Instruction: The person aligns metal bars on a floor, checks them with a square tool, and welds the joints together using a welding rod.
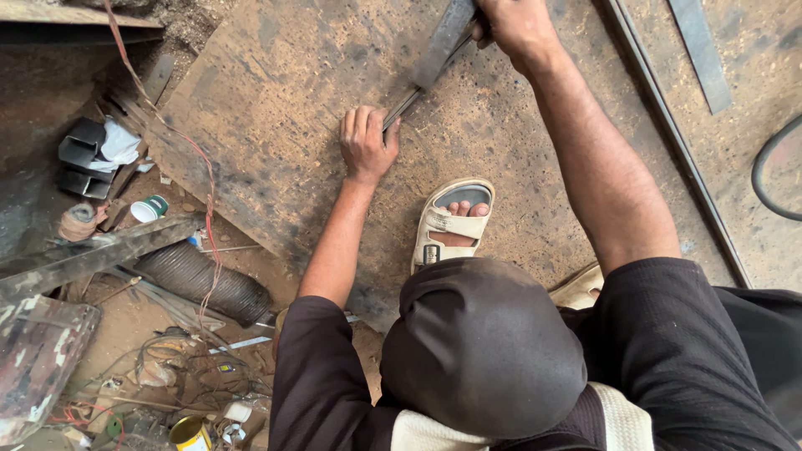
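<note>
A large rusty steel sheet (276, 108) lies on the ground in front of me. My left hand (366, 144) presses down on the near end of a thin metal rod (403, 105) that lies on the sheet, with the fingers curled over it. My right hand (516, 25), at the top edge of the view, grips a flat grey metal bar (440, 46). The bar slants down and meets the rod just beyond my left fingers. My sandalled foot (451, 221) stands on the sheet right below the left hand, and my bent knee (480, 351) is in dark cloth.
Long flat steel strips (668, 125) and a black cable (773, 175) lie to the right. On the dirt to the left are a black ribbed hose (196, 280), square tube offcuts (82, 154), a green-and-white cup (150, 208), a red wire (205, 184), a yellow can (190, 434) and tangled scraps.
</note>
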